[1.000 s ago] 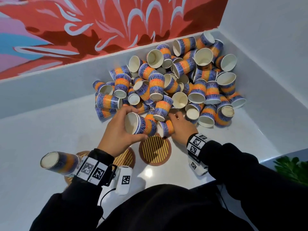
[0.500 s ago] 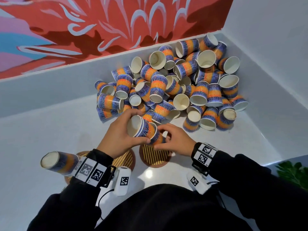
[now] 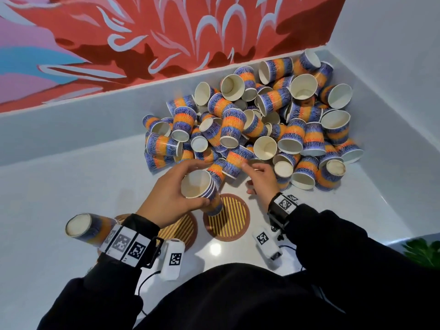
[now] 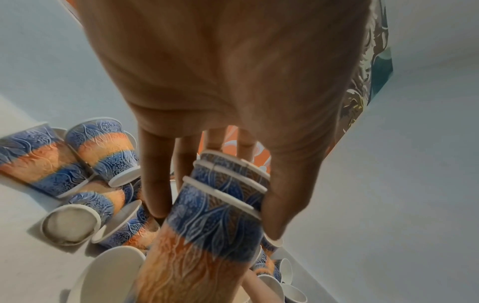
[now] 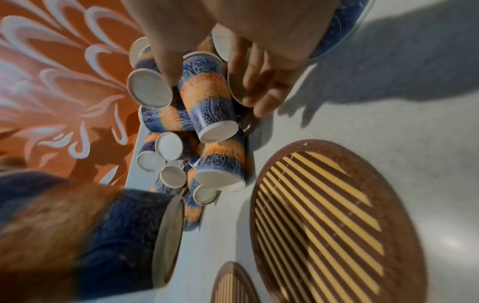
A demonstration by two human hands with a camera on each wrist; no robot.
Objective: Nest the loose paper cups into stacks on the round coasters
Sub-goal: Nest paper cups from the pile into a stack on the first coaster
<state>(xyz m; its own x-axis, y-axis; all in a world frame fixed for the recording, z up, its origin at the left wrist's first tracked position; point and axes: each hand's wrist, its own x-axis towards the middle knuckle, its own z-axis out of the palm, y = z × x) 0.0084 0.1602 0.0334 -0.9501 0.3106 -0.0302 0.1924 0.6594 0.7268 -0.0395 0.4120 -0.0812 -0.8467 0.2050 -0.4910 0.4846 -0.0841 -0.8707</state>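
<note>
My left hand (image 3: pixel 171 194) grips a nested stack of three blue-and-orange paper cups (image 3: pixel 202 189), mouth up and tilted, just over the middle striped round coaster (image 3: pixel 234 222). In the left wrist view the thumb and fingers (image 4: pixel 155 174) wrap the stack (image 4: pixel 207 225) below its three rims. My right hand (image 3: pixel 259 175) hovers open at the near edge of the loose cup pile (image 3: pixel 262 129). In the right wrist view its spread fingers (image 5: pixel 259 92) flank a lying cup (image 5: pixel 204 98) without closing on it.
A second coaster (image 3: pixel 181 229) lies left of the middle one. An upside-down cup stack (image 3: pixel 88 228) stands on a third coaster at the far left. White walls enclose the pile at the back and right. A green plant (image 3: pixel 423 253) shows at the right edge.
The right hand pushed a cup into the stack held by the left hand, let go and moved back toward the pile. The left hand tipped the stack more upright, down over the middle coaster.
</note>
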